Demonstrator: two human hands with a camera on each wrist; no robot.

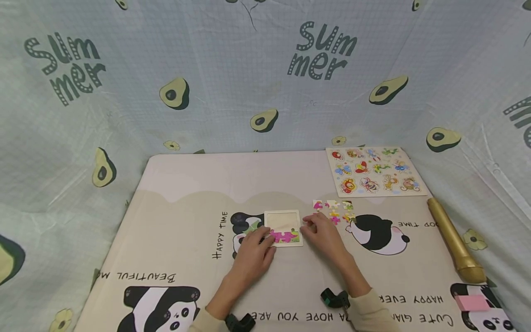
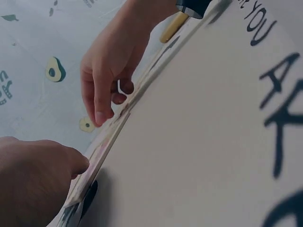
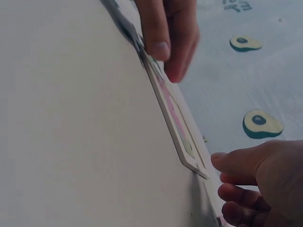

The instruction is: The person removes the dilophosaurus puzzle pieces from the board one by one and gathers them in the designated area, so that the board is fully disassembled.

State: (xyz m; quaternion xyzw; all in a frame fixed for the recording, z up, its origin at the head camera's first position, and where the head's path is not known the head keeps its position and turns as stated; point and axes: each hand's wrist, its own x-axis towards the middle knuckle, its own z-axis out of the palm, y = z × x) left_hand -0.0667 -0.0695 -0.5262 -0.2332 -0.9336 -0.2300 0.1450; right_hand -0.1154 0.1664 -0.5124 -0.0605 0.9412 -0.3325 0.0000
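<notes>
A small white-framed jigsaw tray [image 1: 284,212] lies on the table, with pink and green puzzle pieces [image 1: 284,237] filling its near strip and bare board behind them. My left hand [image 1: 254,252] is at the tray's left edge, its fingers bent down over the frame; whether the fingertips touch it is hard to tell. Just off the tray's right edge hovers my right hand [image 1: 325,235], fingers loosely bent, with nothing visible between them in the left wrist view. Several loose puzzle pieces [image 1: 334,214] lie beyond the right hand, which partly covers them.
At the back right lies a board with insect pictures [image 1: 375,173]. A gold microphone-shaped object [image 1: 456,242] rests along the table's right edge, and a pink block [image 1: 472,303] is near the front right corner. Printed pandas and lettering cover the tablecloth [image 1: 174,249].
</notes>
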